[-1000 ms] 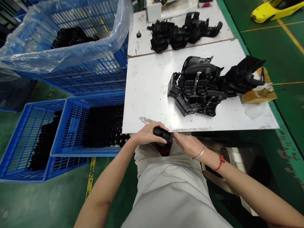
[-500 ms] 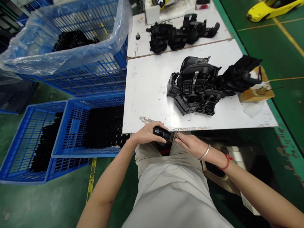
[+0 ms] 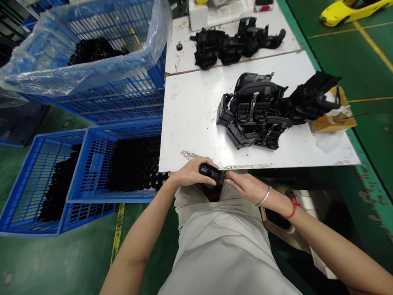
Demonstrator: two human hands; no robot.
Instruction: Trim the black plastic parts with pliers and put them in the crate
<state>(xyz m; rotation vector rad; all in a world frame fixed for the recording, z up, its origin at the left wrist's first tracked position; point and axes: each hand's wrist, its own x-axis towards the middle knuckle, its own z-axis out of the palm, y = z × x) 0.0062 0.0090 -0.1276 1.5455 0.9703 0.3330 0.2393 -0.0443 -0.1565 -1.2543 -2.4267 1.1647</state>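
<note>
At the table's front edge, over the lap, my left hand [image 3: 194,172] is wrapped round a small black plastic part [image 3: 210,173]. Just right of that part, my right hand [image 3: 244,186] has its fingers pinched together; whatever they hold is too small to make out. A pile of black moulded parts [image 3: 256,110] lies on the white table [image 3: 190,106], ahead and to the right of both hands. Farther back rests a second row of black parts [image 3: 230,45].
Left of the table stand blue crates [image 3: 76,164] with black parts inside, beneath a larger blue crate [image 3: 123,96] lined with clear plastic. A yellow box [image 3: 333,121] sits at the table's right edge. A white foam tray [image 3: 215,16] is at the back.
The view has shifted very slightly. Both hands keep nearly the same place and hold at the table's edge.
</note>
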